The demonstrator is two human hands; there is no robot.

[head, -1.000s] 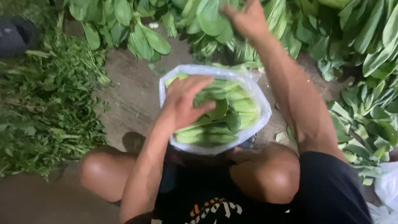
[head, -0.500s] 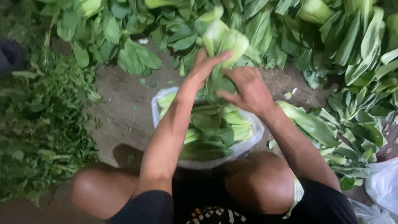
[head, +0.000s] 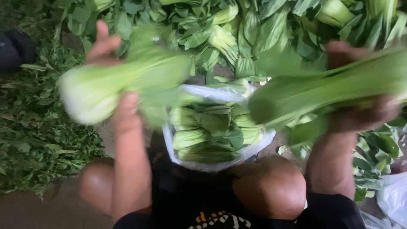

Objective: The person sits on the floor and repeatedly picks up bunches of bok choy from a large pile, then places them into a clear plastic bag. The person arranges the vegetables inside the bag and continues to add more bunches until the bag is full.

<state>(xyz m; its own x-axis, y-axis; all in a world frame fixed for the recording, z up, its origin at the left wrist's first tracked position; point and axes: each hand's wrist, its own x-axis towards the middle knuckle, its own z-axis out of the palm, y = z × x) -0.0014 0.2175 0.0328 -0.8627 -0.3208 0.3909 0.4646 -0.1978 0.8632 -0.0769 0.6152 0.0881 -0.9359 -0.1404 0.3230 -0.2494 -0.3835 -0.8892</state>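
Loose greens (head: 254, 29) cover the ground beyond our bag (head: 216, 131). Above the bag, our left hand (head: 112, 80) grips one bok choy (head: 114, 85); our right hand (head: 360, 97) clasps another bok choy (head: 313, 91).

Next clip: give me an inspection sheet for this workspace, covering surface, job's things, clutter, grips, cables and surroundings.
Surface: bare ground, dirt-coloured, partly covered by greens.
Job's things: clear plastic bag between the knees, filled with layered bok choy; one bok choy head and a second bok choy head raised above it, both motion-blurred.
Clutter: loose leafy trimmings at left; white plastic bag at lower right.
Grips: left hand shut on the pale-based head; right hand shut on the second head.
Cables: nothing seen.
Surroundings: heap of bok choy ahead; dark object at far left, unclear.
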